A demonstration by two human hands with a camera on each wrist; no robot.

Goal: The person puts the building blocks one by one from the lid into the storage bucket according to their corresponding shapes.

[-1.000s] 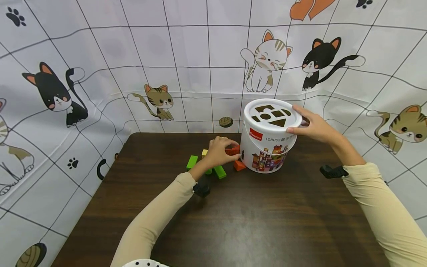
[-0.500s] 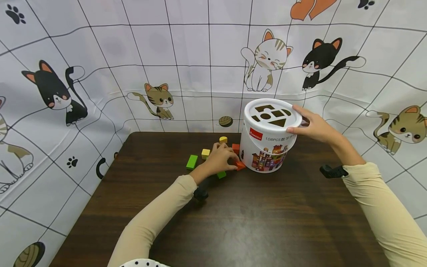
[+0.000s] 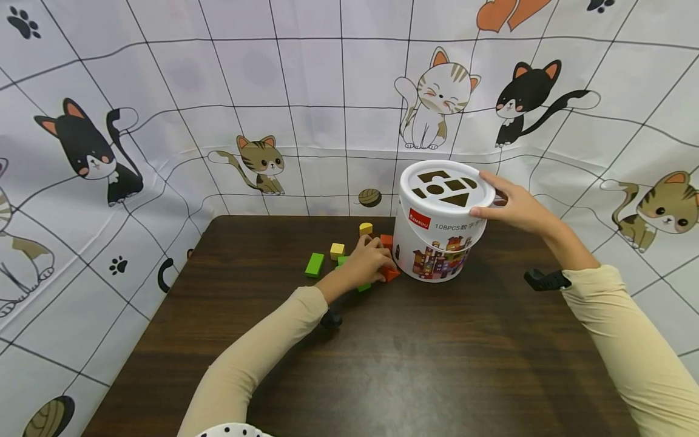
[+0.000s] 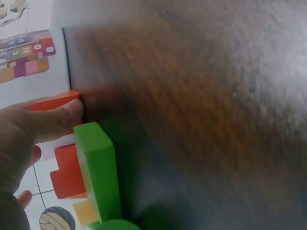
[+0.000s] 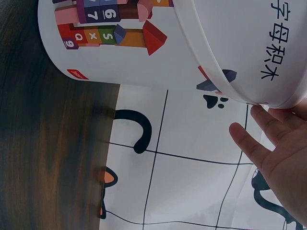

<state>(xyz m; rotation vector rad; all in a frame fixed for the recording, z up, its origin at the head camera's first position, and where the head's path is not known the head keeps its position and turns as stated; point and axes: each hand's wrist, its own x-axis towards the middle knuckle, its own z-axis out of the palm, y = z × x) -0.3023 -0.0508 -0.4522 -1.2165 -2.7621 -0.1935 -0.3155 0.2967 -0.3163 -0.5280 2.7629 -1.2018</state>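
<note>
I see a white bucket, its print multicoloured; left of it red blocks, green blocks and yellow blocks; beneath it a streaky dark brown table; behind it a white sheet, black-gridded, with cartoon cats.

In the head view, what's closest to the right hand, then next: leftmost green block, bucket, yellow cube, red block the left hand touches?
1. Bucket, touching the right hand
2. Red block at the left hand, left of the bucket
3. Yellow cube, farther left
4. Leftmost green block, left of the cube
</note>
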